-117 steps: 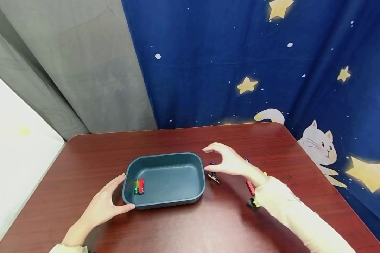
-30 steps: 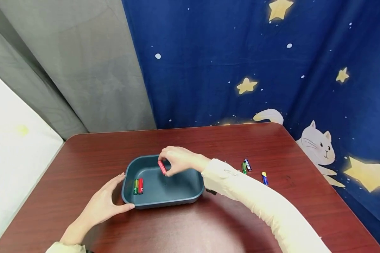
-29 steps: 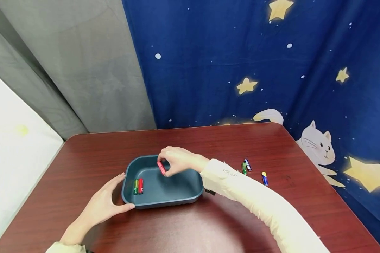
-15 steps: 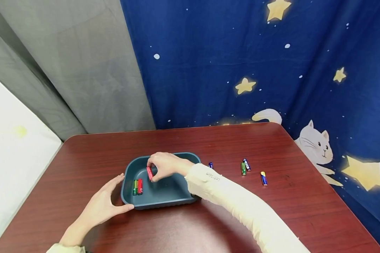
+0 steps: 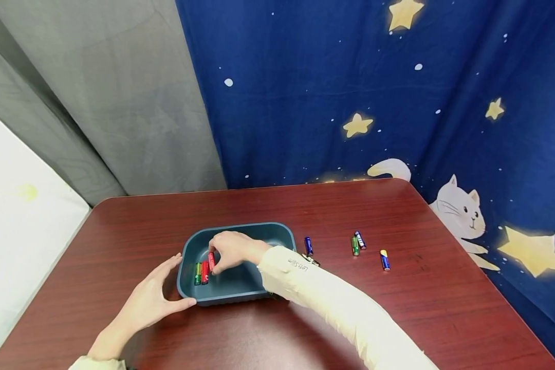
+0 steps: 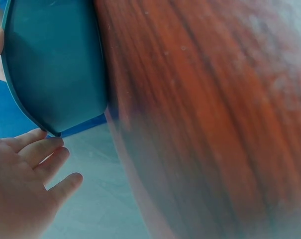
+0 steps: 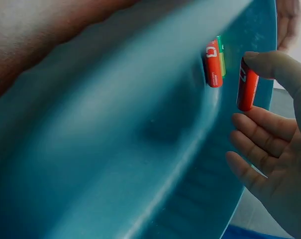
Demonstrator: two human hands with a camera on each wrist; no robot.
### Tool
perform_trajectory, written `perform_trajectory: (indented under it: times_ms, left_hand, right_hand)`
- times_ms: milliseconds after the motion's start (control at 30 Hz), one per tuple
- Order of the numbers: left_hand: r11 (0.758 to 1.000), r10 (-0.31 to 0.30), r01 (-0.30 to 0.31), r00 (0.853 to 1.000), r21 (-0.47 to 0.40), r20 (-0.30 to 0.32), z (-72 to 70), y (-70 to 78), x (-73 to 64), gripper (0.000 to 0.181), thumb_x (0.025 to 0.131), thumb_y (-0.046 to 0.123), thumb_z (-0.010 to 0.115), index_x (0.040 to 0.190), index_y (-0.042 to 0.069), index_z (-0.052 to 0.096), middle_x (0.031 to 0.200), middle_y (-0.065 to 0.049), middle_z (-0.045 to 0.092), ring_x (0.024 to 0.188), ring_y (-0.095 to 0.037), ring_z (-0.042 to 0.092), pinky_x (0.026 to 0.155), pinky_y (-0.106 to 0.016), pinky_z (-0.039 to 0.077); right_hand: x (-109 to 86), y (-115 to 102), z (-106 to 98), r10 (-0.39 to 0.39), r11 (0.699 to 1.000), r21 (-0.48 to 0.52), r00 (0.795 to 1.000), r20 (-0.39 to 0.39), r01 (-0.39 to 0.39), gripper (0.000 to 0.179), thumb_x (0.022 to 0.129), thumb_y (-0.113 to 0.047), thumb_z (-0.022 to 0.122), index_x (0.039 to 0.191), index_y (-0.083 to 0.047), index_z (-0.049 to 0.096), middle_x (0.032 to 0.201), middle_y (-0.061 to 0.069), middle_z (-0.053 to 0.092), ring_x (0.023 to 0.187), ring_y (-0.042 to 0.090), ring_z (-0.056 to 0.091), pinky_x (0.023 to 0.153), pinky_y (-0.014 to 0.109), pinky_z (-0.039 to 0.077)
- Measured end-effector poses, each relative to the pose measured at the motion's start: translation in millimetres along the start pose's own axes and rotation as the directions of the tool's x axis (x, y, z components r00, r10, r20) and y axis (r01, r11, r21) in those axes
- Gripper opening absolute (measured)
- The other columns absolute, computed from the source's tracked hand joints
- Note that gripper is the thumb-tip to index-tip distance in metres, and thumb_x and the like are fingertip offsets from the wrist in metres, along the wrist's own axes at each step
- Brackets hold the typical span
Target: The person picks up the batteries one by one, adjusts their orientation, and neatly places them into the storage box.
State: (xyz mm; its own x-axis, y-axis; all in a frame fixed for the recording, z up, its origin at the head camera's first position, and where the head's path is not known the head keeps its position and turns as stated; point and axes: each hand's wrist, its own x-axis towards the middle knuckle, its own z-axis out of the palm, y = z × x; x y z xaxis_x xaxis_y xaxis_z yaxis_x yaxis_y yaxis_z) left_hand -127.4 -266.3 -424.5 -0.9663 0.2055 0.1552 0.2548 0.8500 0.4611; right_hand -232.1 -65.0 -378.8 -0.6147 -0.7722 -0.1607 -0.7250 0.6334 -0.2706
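A dark teal plastic tray [image 5: 240, 295] stands on the table. Inside its left end, a green battery [image 5: 197, 274] and a red battery [image 5: 205, 272] lie side by side. My right hand [image 5: 233, 250] reaches into the tray and pinches another red battery [image 7: 247, 84] by its ends between thumb and finger, just to the right of that pair. My left hand [image 5: 150, 295] spans the tray's left end with spread fingers, fingertips and thumb right at the rim. In the left wrist view its fingers [image 6: 43, 149] touch the tray's edge.
Right of the tray lie a blue battery [image 5: 309, 245] and a dark battery [image 5: 311, 259], partly behind the sleeve. Farther right are a green battery [image 5: 355, 246], a dark blue and white battery [image 5: 361, 240] and a blue and yellow battery [image 5: 385, 260]. Curtains hang behind the table [image 5: 425, 308].
My right hand took a red battery from the table on the right, carried it left over the tray and lowered it beside the pair there. My left hand has kept its place.
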Motion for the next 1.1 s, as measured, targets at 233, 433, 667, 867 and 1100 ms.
perform_trajectory:
  times_ms: [233,433,667,867,1100]
  left_hand:
    - [1.0,-0.022,0.022,0.999,-0.002,0.024,-1.0,1.2,0.0,0.097,0.062,0.061,0.071,0.136,0.008,0.037,0.139,-0.014,0.038,0.121,-0.033,0.041,0.089,-0.057,0.04]
    - [1.0,-0.019,0.019,0.999,-0.006,0.028,-1.8,0.8,0.0,0.098,0.063,0.062,0.07,0.136,0.007,0.037,0.139,-0.014,0.038,0.121,-0.033,0.04,0.089,-0.057,0.039]
    - [1.0,-0.016,0.016,0.999,-0.012,0.03,-1.1,0.2,0.0,0.097,0.063,0.061,0.071,0.137,0.008,0.037,0.139,-0.013,0.038,0.121,-0.032,0.04,0.09,-0.057,0.04]
    - [1.0,-0.01,0.01,1.0,-0.014,0.026,-0.1,0.3,0.2,0.097,0.063,0.06,0.071,0.136,0.007,0.037,0.139,-0.013,0.038,0.121,-0.032,0.04,0.09,-0.056,0.04]
    - [1.0,-0.002,0.003,1.0,-0.011,0.013,0.3,-0.3,0.6,0.097,0.062,0.061,0.072,0.136,0.007,0.038,0.139,-0.012,0.039,0.121,-0.031,0.04,0.09,-0.055,0.039]
  right_hand:
    - [-5.5,1.3,8.1,0.04,0.999,-0.019,0.999,0.01,-0.04,0.037,0.073,-0.039,0.073,0.1,-0.015,0.064,0.076,-0.009,0.053,0.071,0.005,0.048,0.056,0.016,0.039]
    - [-5.3,-0.9,15.1,0.06,0.998,-0.037,0.998,-0.008,-0.06,0.036,0.072,-0.039,0.074,0.097,-0.016,0.064,0.077,-0.008,0.054,0.071,0.005,0.047,0.058,0.017,0.039]
    - [-3.5,-3.7,23.5,0.071,0.996,-0.05,0.997,-0.029,-0.073,0.036,0.07,-0.04,0.075,0.096,-0.017,0.065,0.08,-0.009,0.055,0.072,0.003,0.048,0.06,0.016,0.041]
    - [-0.3,-5.4,30.8,0.091,0.994,-0.056,0.995,-0.043,-0.094,0.038,0.07,-0.042,0.075,0.098,-0.018,0.065,0.084,-0.009,0.057,0.074,0.003,0.048,0.062,0.016,0.042]
    - [4.2,-4.3,37.6,0.096,0.993,-0.066,0.993,-0.064,-0.101,0.04,0.071,-0.042,0.074,0.102,-0.018,0.064,0.088,-0.009,0.057,0.079,0.003,0.049,0.064,0.017,0.043]
